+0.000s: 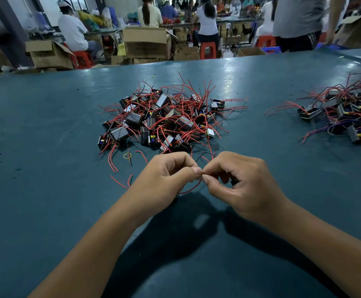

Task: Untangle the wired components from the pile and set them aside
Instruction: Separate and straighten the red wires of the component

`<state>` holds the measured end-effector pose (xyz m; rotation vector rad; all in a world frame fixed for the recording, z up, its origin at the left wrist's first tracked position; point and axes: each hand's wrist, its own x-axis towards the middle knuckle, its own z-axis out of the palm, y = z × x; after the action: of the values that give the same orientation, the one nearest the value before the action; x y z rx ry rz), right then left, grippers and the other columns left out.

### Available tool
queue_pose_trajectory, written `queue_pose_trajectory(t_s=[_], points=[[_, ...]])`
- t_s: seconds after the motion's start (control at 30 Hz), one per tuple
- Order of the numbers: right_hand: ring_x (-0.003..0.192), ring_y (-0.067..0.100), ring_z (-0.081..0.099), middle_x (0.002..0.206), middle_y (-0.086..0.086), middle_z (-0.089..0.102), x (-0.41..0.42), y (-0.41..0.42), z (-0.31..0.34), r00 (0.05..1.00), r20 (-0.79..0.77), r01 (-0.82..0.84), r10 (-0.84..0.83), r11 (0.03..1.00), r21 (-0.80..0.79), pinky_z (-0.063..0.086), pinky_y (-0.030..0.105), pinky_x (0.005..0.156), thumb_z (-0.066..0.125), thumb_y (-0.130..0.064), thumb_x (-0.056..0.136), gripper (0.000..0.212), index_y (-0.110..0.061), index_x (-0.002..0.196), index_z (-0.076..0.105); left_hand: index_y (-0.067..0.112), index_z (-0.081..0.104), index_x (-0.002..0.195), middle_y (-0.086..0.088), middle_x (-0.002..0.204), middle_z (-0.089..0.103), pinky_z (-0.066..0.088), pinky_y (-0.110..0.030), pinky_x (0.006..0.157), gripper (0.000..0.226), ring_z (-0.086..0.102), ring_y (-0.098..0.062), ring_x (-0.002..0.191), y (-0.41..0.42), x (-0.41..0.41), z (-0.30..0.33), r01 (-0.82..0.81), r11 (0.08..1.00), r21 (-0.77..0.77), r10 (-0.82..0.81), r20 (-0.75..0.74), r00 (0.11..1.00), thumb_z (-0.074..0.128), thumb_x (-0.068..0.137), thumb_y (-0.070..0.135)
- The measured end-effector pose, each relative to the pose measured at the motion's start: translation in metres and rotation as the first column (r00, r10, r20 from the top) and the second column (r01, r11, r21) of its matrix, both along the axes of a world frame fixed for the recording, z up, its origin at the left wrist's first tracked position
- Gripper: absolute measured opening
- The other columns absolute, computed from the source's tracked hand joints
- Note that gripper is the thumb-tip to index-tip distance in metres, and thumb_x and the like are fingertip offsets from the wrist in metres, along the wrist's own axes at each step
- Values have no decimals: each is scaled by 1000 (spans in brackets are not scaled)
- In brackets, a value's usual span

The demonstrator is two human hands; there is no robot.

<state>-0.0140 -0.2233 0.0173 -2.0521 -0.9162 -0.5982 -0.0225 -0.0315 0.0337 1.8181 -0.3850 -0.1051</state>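
A tangled pile of small black box components with red wires (164, 119) lies in the middle of the blue-green table (46, 147). In front of it, above the table, my left hand (164, 177) and my right hand (237, 181) meet fingertip to fingertip. Both pinch a thin red wire (191, 189) that loops down between them. A dark component (234, 181) is partly hidden inside my right hand's curled fingers. A second heap of wired components (345, 115) lies at the right edge.
Loose red wire offcuts (119, 181) and a small yellow ring (127, 155) lie left of my hands. Beyond the table's far edge, several people sit on red stools (207, 50) among cardboard boxes (145, 41).
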Motion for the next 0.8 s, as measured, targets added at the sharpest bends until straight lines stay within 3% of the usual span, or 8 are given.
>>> queue_pose_trajectory(t_s=[0.13,0.3,0.37,0.43,0.57,0.67,0.73,0.8], points=[[67,1,53,71,-7,62,-1,1,-1,1000,-28,0,0,1000,28,35,8,66,72,-5,82,7,-11,80,69,23,66,74,9,60,45,29,-25,51,16,36,-9,56,1,-2,2,0,998,67,-7,110,994,61,88,27],[69,7,58,72,-6,64,-1,2,-2,999,-53,-7,9,1000,29,41,13,66,71,-6,82,6,-10,79,69,17,64,70,6,57,41,27,-30,53,23,33,-13,54,-2,-2,-1,-31,997,75,24,99,995,61,93,13],[68,9,57,72,-6,63,-1,2,-2,998,-58,-5,7,999,33,41,14,65,71,-6,82,7,-11,79,68,23,63,66,12,53,40,26,-26,50,29,30,-8,50,-4,-1,-3,-44,998,45,41,74,996,60,94,13],[65,9,55,70,-8,61,-1,2,-3,997,-80,12,-6,998,65,38,13,62,71,-6,83,9,-13,78,67,24,63,70,14,52,41,28,-20,49,21,31,-3,48,-4,-1,-4,-43,998,41,38,107,994,59,90,24],[57,6,52,65,-13,58,2,1,-3,985,-166,62,-36,986,157,34,10,57,71,-12,84,8,-16,77,68,21,66,93,26,71,57,35,-6,55,5,46,4,53,2,1,-6,-6,983,186,-36,223,974,68,93,25],[55,3,50,65,-17,58,3,1,-5,979,-203,60,-27,986,158,33,8,55,71,-16,85,8,-19,78,69,21,68,91,27,75,58,36,-6,57,2,48,4,56,3,3,-9,-57,951,305,-43,310,950,69,93,22],[55,3,50,66,-16,60,4,0,-5,974,-226,57,-19,985,165,36,11,55,71,-19,86,8,-23,79,69,18,68,88,24,73,58,36,-7,57,7,50,3,57,4,5,-10,-83,948,307,-25,334,942,68,94,22],[56,10,53,67,-10,63,6,-2,-4,962,-274,71,-9,974,215,43,25,53,71,-24,87,7,-25,80,69,18,67,86,22,71,56,35,-8,57,11,48,1,57,6,6,-9,-101,951,292,-6,343,939,67,95,24]])
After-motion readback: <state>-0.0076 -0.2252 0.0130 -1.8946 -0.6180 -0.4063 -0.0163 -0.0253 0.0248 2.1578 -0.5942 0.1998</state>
